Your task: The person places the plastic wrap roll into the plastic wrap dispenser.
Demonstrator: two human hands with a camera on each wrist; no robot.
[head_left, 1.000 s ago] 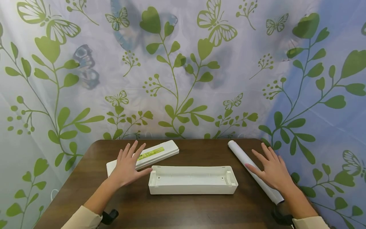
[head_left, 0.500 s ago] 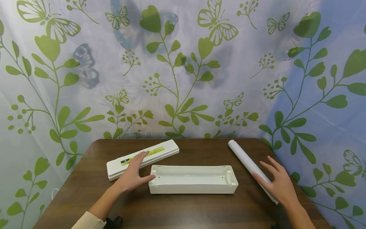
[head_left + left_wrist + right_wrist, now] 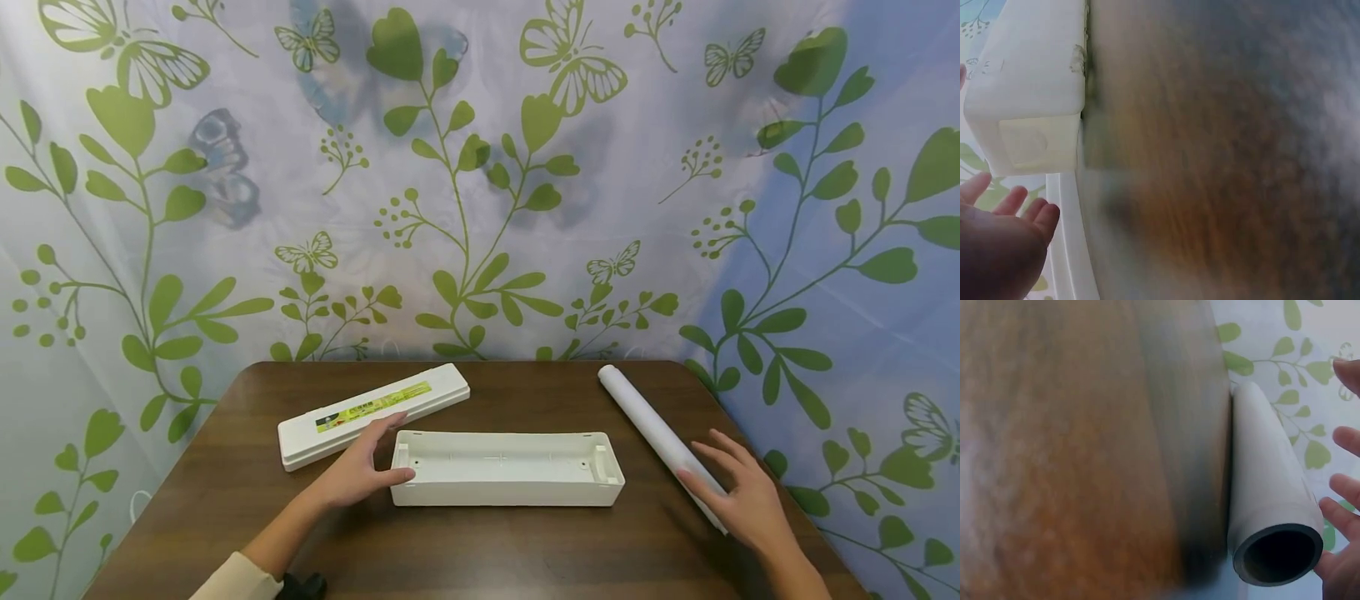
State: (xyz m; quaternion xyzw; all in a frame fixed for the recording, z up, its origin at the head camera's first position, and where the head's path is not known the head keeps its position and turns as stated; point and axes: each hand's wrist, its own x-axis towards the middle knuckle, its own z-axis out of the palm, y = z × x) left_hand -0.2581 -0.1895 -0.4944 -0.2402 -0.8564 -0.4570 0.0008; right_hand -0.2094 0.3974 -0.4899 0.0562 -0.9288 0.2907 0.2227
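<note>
A long open-topped white plastic box [image 3: 504, 495] sits mid-table. My left hand [image 3: 352, 473] is at its left end, thumb level with the rim; in the left wrist view the fingertips [image 3: 1044, 215] stand apart from the box's end [image 3: 1038, 147]. Behind it lies a long white lid [image 3: 448, 385] bearing a yellow-green label. To the right, a white roll [image 3: 643, 413] lies slanted, its hollow dark core visible in the right wrist view. My right hand [image 3: 750, 504] is spread loosely over the roll's near end; whether any fingertip touches it, I cannot tell.
The brown wooden table [image 3: 487, 554] runs back to a hanging curtain [image 3: 480, 192] printed with green leaves and butterflies. A dark wrist device [image 3: 302, 586] shows below my left sleeve [image 3: 238, 579].
Both hands have lowered toward the table. The left moved down and right to the box's left end. The right moved down beside the roll's near end. Box, lid and roll stayed put.
</note>
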